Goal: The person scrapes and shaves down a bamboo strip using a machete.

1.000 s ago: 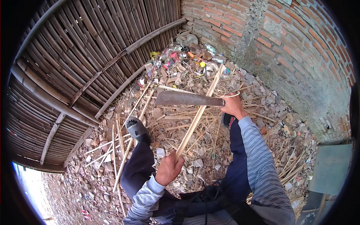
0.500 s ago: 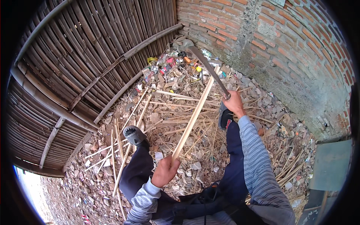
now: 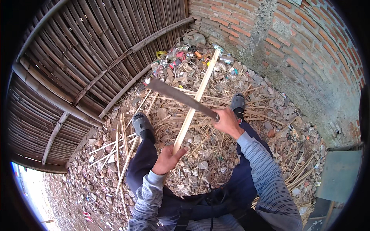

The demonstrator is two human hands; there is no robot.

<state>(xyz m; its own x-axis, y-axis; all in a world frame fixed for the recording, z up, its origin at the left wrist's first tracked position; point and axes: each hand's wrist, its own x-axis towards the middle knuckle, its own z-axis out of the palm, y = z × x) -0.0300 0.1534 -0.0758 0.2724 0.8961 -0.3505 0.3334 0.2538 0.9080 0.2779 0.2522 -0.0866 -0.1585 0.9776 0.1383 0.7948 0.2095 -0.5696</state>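
Note:
My left hand (image 3: 166, 159) is closed around the near end of a long pale bamboo strip (image 3: 205, 80), which points away from me and slants to the right. My right hand (image 3: 228, 122) grips the handle end of a machete (image 3: 175, 94). Its long dark blade points left and a little away, passing over the strip in this view. Whether blade and strip touch, I cannot tell. Both hands are above the ground between my spread legs.
My shoes (image 3: 142, 125) stand on rubble strewn with straw and cut strips (image 3: 121, 173). A slatted bamboo wall (image 3: 92, 50) rises at the left, a brick wall (image 3: 300, 57) at the right. Litter (image 3: 179, 59) lies in the far corner. A grey-green panel (image 3: 339, 173) stands lower right.
The machete has swung from pointing away to pointing left across the strip, as my right hand came nearer and left. My left hand, still holding the strip, has moved slightly away from me.

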